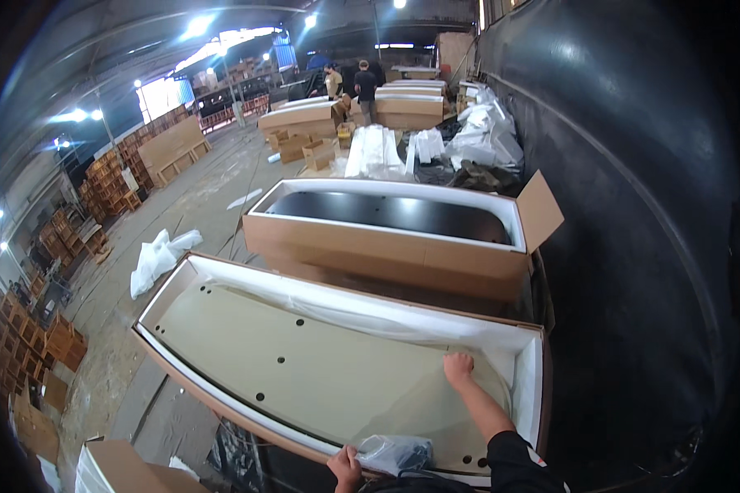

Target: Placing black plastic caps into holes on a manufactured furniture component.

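Note:
A long cardboard box (247, 427) lies in front of me, lined with white foam (514, 345). Inside is a large beige panel (345, 370) with curved edges and several dark holes; thin clear film (370, 327) lies along its far side. My right hand (459, 367) is closed in a fist on the panel's right part, and whatever it may hold is hidden. At the near edge of the box, my left hand (345, 468) curls over the rim. Right beside it, a clear plastic bag (395, 453) with bluish-grey contents rests on the panel.
Beyond stands a second open box (386, 251) with a glossy black panel (378, 214), its flap (541, 212) sticking up. White foam pieces (374, 152) and plastic sheeting (485, 135) lie farther off. Two people (365, 86) stand by distant boxes. A black-covered wall (633, 205) runs along the right.

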Tool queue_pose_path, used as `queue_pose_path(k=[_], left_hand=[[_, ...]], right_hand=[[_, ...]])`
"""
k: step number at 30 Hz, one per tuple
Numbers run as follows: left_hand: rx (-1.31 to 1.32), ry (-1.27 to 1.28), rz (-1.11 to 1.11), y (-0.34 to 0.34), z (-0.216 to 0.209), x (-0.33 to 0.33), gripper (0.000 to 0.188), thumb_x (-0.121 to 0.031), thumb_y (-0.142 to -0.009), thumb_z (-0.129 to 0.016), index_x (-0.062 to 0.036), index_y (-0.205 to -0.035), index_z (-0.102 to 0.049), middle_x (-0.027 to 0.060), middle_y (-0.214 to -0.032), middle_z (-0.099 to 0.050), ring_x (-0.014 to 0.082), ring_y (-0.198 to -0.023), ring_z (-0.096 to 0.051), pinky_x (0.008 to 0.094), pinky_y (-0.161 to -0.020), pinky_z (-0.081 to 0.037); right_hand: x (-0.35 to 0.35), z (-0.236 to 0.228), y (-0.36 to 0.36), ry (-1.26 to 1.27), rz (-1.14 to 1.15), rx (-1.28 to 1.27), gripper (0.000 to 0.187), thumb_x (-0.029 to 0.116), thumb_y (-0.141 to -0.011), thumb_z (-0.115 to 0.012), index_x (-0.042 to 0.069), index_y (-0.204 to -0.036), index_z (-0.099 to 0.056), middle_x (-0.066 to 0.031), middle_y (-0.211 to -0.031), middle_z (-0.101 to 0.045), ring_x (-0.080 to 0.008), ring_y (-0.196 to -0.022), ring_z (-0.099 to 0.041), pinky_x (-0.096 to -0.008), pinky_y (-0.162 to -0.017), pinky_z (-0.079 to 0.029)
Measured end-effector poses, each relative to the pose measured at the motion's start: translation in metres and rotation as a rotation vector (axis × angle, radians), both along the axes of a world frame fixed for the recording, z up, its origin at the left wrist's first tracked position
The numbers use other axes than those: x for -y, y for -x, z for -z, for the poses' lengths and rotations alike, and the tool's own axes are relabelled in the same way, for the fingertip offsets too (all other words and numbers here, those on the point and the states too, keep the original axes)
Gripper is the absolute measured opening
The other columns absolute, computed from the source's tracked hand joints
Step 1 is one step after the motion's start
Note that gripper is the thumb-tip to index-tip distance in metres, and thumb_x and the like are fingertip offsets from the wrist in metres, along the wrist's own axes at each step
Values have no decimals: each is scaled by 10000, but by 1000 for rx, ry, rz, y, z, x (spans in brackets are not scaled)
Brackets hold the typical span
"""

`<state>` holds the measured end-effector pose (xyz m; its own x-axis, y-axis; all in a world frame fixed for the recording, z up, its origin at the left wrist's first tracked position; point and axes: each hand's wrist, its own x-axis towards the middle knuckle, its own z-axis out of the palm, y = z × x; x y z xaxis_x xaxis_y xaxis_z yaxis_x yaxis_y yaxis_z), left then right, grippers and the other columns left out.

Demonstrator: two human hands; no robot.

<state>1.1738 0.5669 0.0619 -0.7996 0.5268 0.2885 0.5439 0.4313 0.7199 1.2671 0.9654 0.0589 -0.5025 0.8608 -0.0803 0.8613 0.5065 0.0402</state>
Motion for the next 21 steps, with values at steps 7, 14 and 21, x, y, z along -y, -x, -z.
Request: queue_pose_path(k=[7,14,21], left_hand=[[-12,-24,-32,-2,1,-2,357,-265,-918,-449,-32,-683,-584,181,-599,-572,381,-579,-600,433,-533,-445],[-26,21,12,1,5,-2,281,-216,-891,-478,-54,-678,-566,151,-609,-579,375,-589,-586,454,-528,-425],[-2,68,-27,0,6,-2,251,-214,-882,-502,-66,-688,-560,142,-620,-573,366,-595,-589,461,-529,-431]], right_hand=[[-4,0,-1,190,498,-433,371,380,-896,-556,36,-958,-680,-190,-1025,-653,-351,-1007,-620,-476,-863,-488],[3,38,-3,138,281,-632,142,131,-755,-676,50,-862,-632,-173,-930,-628,-361,-1039,-564,-437,-918,-459],[4,28,-5,-7,418,-653,307,254,-754,-756,22,-908,-624,-167,-940,-643,-374,-930,-621,-474,-777,-508]])
